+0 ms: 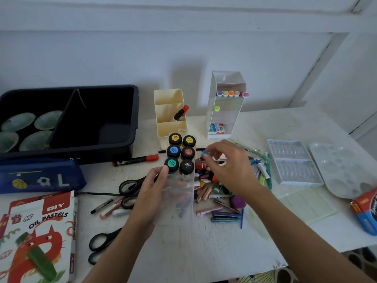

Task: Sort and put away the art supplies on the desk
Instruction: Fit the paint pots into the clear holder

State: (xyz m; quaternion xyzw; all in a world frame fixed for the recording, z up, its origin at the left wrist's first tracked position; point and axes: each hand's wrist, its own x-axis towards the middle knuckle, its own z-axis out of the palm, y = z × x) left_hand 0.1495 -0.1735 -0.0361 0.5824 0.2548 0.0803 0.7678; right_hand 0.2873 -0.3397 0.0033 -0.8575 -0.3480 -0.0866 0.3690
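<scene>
Clear tray [183, 211] with six poster-paint jars [175, 138], mid-desk [183, 246], left hand [151, 193] gripping its side | right hand [230, 168] pinching small blue piece [205, 154] over crayon pile [216, 194] | scissors [128, 185] left of tray | cream organiser [170, 123], dark bin [91, 144] behind

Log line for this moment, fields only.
left hand: holds clear tray | right hand: pinches small blue item over supply pile | paint pots: six in tray
</scene>
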